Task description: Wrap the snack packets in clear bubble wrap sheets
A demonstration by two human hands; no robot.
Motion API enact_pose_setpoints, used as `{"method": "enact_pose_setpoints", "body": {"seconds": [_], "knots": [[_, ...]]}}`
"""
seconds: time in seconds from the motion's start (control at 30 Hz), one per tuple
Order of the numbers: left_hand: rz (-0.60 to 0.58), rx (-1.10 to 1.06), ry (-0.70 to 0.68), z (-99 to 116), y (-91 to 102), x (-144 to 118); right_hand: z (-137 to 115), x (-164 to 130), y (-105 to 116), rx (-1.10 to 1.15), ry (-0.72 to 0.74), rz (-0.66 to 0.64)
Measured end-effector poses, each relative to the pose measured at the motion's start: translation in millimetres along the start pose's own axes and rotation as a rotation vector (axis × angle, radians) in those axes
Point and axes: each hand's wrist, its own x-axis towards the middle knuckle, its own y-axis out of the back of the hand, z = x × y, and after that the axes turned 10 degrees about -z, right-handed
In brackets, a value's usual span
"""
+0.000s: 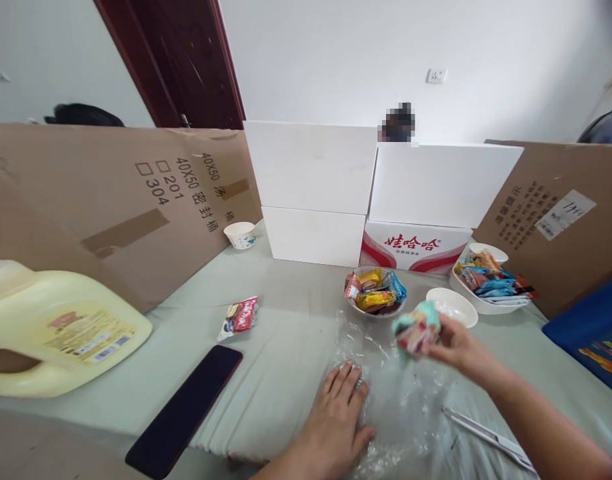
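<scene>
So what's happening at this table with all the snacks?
A person sits at a cloth-covered table. Their left hand presses flat on a clear plastic bag, while the right hand holds a small bunch of wrapped snacks above it. Behind are a glass bowl of snacks, an empty white bowl and a white dish of packets. A dark phone lies to the left.

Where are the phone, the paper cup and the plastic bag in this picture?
phone (185, 411): head view, middle of its dark screen.
paper cup (241, 235): head view, its side wall.
plastic bag (401, 393): head view, clear film between the two hands.
</scene>
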Motion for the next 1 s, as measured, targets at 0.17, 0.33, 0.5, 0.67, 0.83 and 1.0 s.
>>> {"method": "enact_pose_setpoints", "body": {"seconds": [0.17,0.33,0.5,0.67,0.83,1.0], "knots": [[-0.012,-0.039,0.018,-1,-2.5,0,-27,74,34,-0.359,0.135,0.41],[-0.005,-0.026,-0.002,-2,-3.2,-1,-19,135,13,-1.075,-0.078,0.035],[-0.002,-0.02,0.006,-1,-0.7,-2,-4,150,-2,-1.106,-0.134,-0.013],[0.02,-0.018,0.003,1,0.5,-1,-14,129,11,-1.06,-0.097,0.035],[0.046,-0.045,0.021,5,2.1,0,-17,57,-11,-0.842,0.06,0.231],[0.039,-0.111,0.136,2,7.8,-13,4,-48,-62,-0.706,0.108,-0.217]]}}
